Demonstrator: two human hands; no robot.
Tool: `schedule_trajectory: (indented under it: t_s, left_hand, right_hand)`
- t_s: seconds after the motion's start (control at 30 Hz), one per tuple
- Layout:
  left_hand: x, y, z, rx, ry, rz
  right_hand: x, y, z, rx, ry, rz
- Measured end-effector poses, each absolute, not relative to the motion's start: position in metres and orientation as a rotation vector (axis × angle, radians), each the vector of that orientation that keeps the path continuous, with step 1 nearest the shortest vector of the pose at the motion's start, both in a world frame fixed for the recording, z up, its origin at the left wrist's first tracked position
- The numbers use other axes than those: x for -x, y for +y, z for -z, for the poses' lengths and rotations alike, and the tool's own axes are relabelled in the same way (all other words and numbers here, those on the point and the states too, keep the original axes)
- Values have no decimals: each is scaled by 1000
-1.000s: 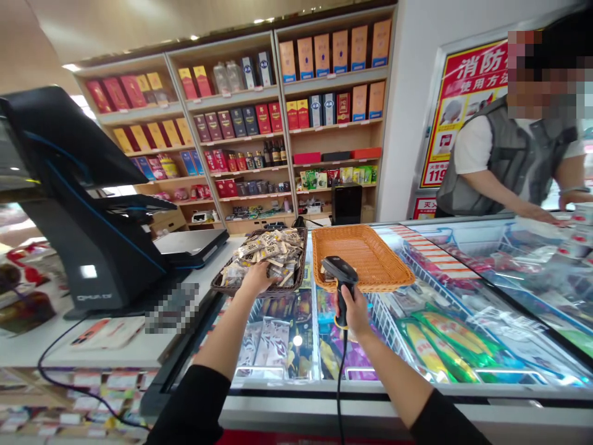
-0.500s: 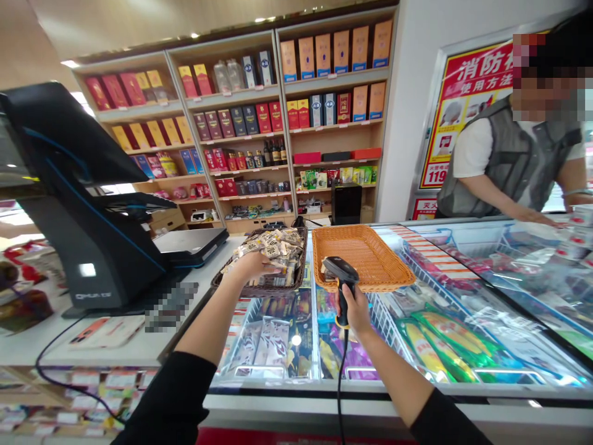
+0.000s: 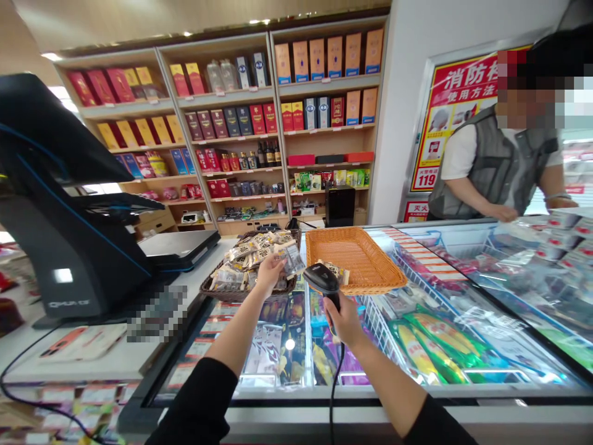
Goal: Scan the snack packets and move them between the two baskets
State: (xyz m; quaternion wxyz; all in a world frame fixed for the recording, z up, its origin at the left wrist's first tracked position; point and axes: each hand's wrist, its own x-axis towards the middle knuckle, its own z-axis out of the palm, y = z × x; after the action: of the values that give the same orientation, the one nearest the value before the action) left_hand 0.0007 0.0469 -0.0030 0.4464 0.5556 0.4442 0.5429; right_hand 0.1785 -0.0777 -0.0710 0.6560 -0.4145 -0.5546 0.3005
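My left hand pinches a small clear snack packet above the right edge of the dark woven basket. Many similar packets with pale printed labels are heaped in that basket. In my right hand is a black handheld barcode scanner, its head pointing left toward the packet and its cord hanging down. Just behind the scanner is the orange wicker basket, with a packet or two lying at its near left corner, partly hidden by the scanner.
Both baskets rest on a glass-topped freezer holding bagged food. At left stand a black checkout scale and a phone-like item on the counter. A person leans over the freezer's far right, beside stacked tubs. Shelves of boxes line the back.
My left hand has lifted a packet from the dark basket and moved right, toward the scanner. The scanner has turned and shifted slightly left. The other person's hand has drawn back.
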Motion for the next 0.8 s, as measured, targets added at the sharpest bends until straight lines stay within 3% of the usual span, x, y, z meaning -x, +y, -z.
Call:
schedule_trajectory:
  t_s: [0.23,0.6,0.8]
  left_hand:
    - [3,48,20,-1387,1086,-1429]
    - [5,50,26,-1507,1189,-1435]
    - [-16,33,9,-2151,1264,-1458]
  right_hand:
    - [-179,-74,75,980,-1287,-615]
    - [-178,-76,75,1007,-1246,-784]
    - [-188,-64,72,851,-881,-779]
